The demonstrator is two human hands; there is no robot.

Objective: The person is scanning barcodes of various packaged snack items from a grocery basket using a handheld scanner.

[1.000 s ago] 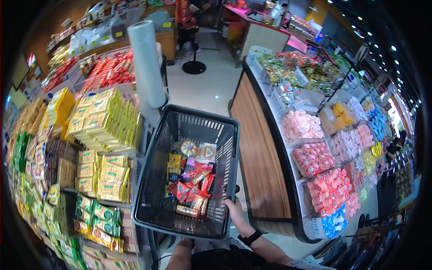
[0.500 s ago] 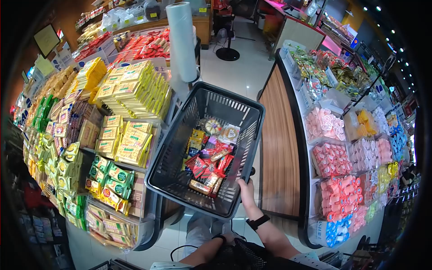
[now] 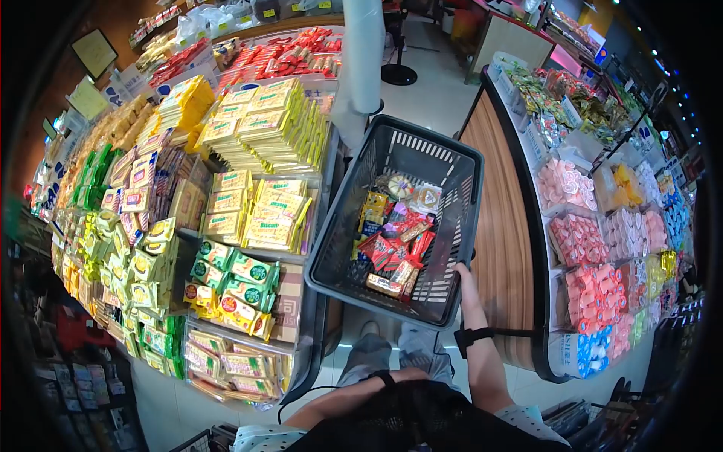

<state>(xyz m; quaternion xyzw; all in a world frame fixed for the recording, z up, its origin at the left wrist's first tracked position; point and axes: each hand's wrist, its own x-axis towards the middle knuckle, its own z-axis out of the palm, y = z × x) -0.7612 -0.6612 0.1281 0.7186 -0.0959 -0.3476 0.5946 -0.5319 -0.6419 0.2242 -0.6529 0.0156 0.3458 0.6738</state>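
A dark grey plastic basket [image 3: 324,267] hangs tilted in front of me between two display stands. Inside lie several wrapped snacks, among them red packets [image 3: 385,252], a yellow packet [image 3: 373,207] and a round clear-wrapped item [image 3: 399,185]. My right hand [image 3: 465,277] grips the basket at its right side, its fingers mostly hidden behind the wall. A black band [image 3: 474,337] circles that wrist. My left forearm [image 3: 361,389] crosses low in front of my body; the left hand's fingers are hidden near the dark bag or cloth.
Stacked biscuit packs [image 3: 275,215] and green packets [image 3: 252,279] fill the left stand. On the right, a wood-panelled stand [image 3: 497,218] holds bins of pink sweets [image 3: 576,237]. A tall plastic roll [image 3: 364,60] stands beyond the basket, with a black round base [image 3: 399,74] behind.
The basket and my right hand have shifted right and slightly up in view. The stands have shifted right too, and my feet now show below the basket.
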